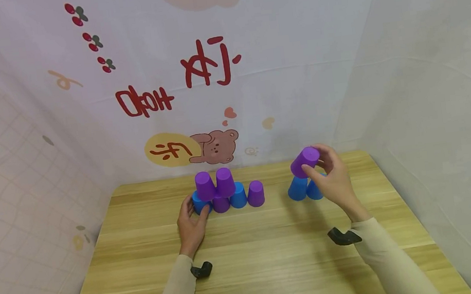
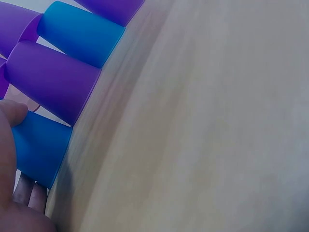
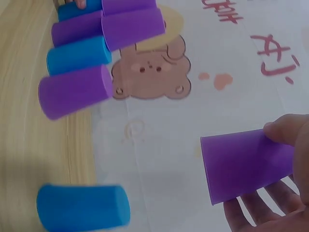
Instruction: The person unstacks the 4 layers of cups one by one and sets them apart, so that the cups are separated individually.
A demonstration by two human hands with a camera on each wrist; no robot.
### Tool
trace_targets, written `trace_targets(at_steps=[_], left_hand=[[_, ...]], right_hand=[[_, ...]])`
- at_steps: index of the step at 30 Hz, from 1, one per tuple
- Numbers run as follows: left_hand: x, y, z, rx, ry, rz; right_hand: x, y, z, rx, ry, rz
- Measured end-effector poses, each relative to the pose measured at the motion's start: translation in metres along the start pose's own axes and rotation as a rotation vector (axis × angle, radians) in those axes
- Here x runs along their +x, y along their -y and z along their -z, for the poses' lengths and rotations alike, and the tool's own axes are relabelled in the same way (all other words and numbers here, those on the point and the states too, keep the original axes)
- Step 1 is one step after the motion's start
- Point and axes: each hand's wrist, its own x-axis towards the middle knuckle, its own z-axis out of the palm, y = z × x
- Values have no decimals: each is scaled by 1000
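Sleeves: long, close-fitting sleeves of plain beige knit fabric are worn on both arms; no pattern, print or seam marking is seen.
Cuffs: the fabric is ended at each wrist, with the bare left hand (image 1: 191,226) and bare right hand (image 1: 332,180) left uncovered.
Left wrist fitting: a small black angular camera mount (image 1: 201,270) is strapped under the left cuff; a bent, elbow-like shape is shown.
Right wrist fitting: a matching black angular camera mount (image 1: 343,236) is carried under the right cuff.
Jewellery: rings or watches cannot be made out.
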Motion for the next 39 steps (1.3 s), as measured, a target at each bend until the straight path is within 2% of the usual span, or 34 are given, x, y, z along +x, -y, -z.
trace_targets(at_steps=[8,15,23,30,39], left_hand=[[-1,1,1,7,-3,-1],[-2,-1,1,7,0,9],[-1,-3,1,14,2,11],[0,-2,0,12,1,13],[1,0,0,1,7,2]], right_hand=[[-8,-11,31,-71,-83,-55],[-15,-24,61,-89,-159,-108],[-18,-37,89,-87,-261,-125],[-19,-43,105,-133,-319,-185],[-21,-54,116,-167,-329,-280]])
